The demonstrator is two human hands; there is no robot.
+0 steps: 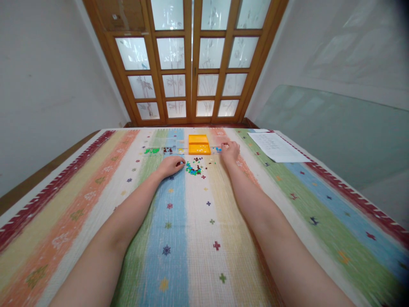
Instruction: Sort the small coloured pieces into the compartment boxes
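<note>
My left hand (171,166) rests on the cloth with its fingers bent together, beside a loose pile of small mixed pieces (193,169) in blue, green and dark red. Whatever its fingertips hold, if anything, is too small to make out. My right hand (231,152) is closed in a pinch at a clear box holding blue pieces (218,149), partly covering it. Between the hands, farther back, an open orange box (198,139) has a few pale pieces in its near half. To its left, clear boxes hold green pieces (151,151), dark red pieces (168,150) and yellow pieces (181,150).
A striped, patterned tablecloth (198,238) covers the table. White paper sheets (275,147) lie at the far right. A few stray pieces (211,163) are scattered right of the pile. Behind the table stand wood-framed glass doors (191,64), with walls on both sides.
</note>
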